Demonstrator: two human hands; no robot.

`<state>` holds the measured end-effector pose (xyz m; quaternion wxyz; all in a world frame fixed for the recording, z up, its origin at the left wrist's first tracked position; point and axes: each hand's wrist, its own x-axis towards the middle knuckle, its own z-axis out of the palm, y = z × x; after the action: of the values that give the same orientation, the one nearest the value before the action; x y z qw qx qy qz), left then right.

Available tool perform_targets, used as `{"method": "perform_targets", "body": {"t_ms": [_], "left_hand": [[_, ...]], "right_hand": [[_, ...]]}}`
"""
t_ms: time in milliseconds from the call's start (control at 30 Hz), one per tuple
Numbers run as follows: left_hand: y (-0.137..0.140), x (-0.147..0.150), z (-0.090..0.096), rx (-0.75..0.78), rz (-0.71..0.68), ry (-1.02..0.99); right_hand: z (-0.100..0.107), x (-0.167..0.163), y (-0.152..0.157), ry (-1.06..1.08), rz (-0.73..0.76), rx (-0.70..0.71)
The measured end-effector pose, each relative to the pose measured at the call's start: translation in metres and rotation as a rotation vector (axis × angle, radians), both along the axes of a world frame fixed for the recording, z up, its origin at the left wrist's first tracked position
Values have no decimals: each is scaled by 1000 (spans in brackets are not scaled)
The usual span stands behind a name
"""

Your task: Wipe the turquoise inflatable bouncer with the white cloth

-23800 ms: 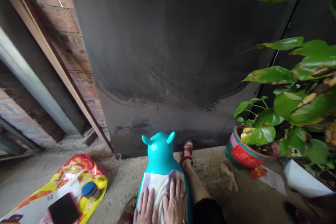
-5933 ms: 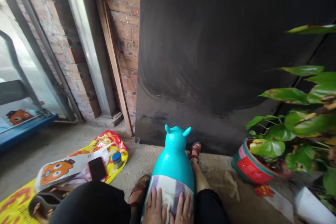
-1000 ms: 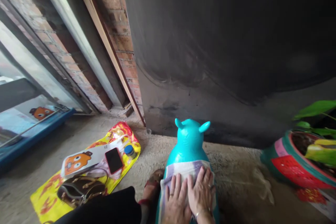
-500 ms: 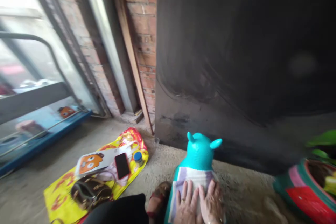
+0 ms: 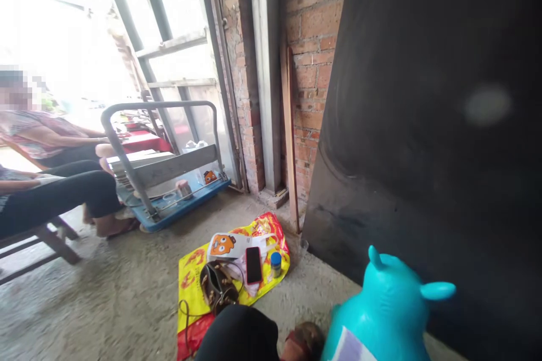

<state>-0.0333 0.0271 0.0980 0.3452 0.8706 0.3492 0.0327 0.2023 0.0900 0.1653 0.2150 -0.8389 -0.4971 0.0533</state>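
Observation:
Neither of my hands shows now. A turquoise inflatable animal toy (image 5: 389,310) with ears stands low on the right, cut off by the bottom edge. A corner of a white and purple striped towel (image 5: 350,345) lies on its back. My knee in black trousers (image 5: 241,334) and my sandalled foot (image 5: 305,341) are just left of the toy. On the floor beyond my knee lies a yellow and red plastic sheet (image 5: 191,271). It bears a brown handbag (image 5: 218,287), a phone (image 5: 253,265), a blue-lidded jar (image 5: 275,264) and a white bag with an orange cartoon face (image 5: 237,246).
A blue platform trolley (image 5: 190,200) with things on it stands by the doorway. Two seated people are at the left, one on a wooden bench (image 5: 55,242). A dark board (image 5: 406,113) leans on the brick wall (image 5: 317,76), beside a wooden strip (image 5: 290,141).
The view has swung left, bringing the seated people and the whole trolley into sight. Both hands, which lay flat on the towel on the toy, have left the picture, as has the painted plant pot.

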Motion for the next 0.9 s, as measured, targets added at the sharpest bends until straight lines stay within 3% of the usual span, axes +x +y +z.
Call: {"method": "perform_targets", "body": {"t_ms": [200,333,433,700,900], "left_hand": [[9,-7,16,29,-76,-4],[24,-10,30,58,-60,12],[17,-9,37,80,-28,21],[-23,31,23,18,-53,-7],[-10,2,17,-79,46,21]], "right_hand": [[2,-15,-7,-123,-14,41],[13,-27,-10,-130,-28,66],[23,-32,-14,-133,-27,81],[32,-26,-12,-183,-62,69],[27,-27,-12,-169,-64,44]]}}
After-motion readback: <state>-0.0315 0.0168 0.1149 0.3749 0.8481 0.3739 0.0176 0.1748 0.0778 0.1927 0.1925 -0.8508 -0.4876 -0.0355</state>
